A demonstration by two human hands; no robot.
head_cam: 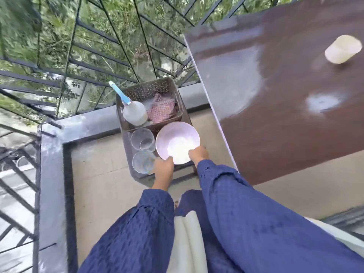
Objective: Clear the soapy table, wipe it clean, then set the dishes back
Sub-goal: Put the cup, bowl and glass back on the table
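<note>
While the left hand (163,166) and the right hand (198,154) both clamp the near rim of the pink bowl (177,141) over the basket (149,127) beside the soapy bench (285,107), wet fingers could slip and the bowl could strike the glasses (142,140).

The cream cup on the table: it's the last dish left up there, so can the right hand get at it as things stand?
Probably not yet. The right hand and left hand both grip the pink bowl over the basket on the floor. The cream cup stands far across the table, with nothing around it.
</note>
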